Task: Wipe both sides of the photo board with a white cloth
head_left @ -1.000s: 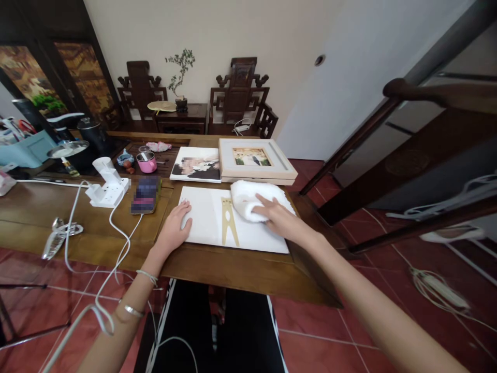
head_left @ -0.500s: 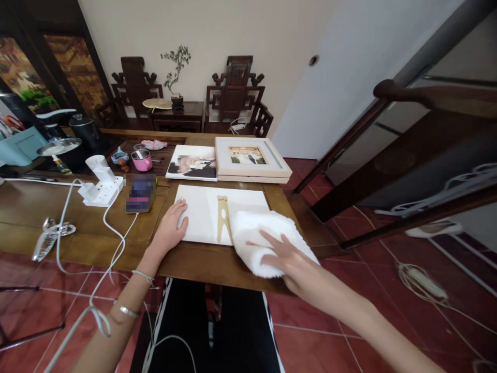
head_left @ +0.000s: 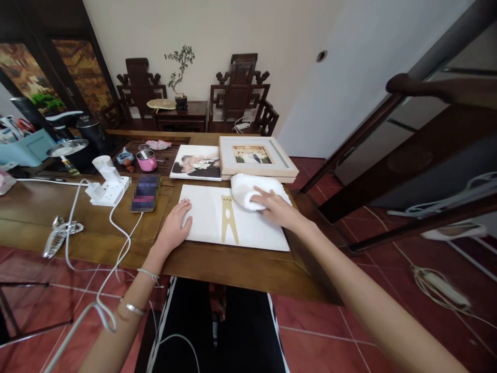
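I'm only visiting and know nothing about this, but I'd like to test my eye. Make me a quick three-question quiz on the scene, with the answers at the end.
1. What is the right hand touching?
2. True or false: the left hand is holding the pink cup.
3. Fill in "near" or "far": the framed picture lies past the ____ edge of the white panel.

Key:
1. A white cloth.
2. False: it rests at the left edge of the white panel.
3. Far.
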Available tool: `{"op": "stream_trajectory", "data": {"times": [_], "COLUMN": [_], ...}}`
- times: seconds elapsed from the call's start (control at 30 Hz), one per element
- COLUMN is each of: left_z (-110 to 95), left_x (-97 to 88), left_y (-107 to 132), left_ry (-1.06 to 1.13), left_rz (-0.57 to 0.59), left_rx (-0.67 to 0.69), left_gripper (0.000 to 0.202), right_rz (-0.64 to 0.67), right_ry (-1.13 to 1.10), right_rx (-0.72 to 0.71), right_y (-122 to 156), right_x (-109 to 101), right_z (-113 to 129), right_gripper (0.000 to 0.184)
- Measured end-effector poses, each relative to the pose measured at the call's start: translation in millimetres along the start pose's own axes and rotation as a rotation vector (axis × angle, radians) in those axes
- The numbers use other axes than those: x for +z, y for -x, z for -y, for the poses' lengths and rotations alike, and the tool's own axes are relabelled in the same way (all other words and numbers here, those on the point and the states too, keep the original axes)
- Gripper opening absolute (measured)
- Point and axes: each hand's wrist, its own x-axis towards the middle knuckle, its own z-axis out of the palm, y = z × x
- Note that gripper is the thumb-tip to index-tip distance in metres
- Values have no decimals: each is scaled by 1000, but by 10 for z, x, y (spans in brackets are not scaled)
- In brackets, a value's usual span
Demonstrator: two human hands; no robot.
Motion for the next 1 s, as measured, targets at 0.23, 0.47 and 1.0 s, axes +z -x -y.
{"op": "stream_trajectory", "data": {"times": [0.23,0.47,1.0], "left_z": [-28,-31,-10], "left_x": [0,16,13], "left_y": [0,2,3], "left_ry": [-8,1,11], "left_rz": [6,6,12], "left_rx": [-2,-8,-7], "left_gripper": [36,38,38], "right_rz": [18,181,67], "right_ry": [-23,-96,18], "right_rx": [-42,-121,-90], "right_y": [546,1432,-210], "right_x": [11,-211,83], "right_z": [336,842,722], "right_gripper": [62,75,69]}}
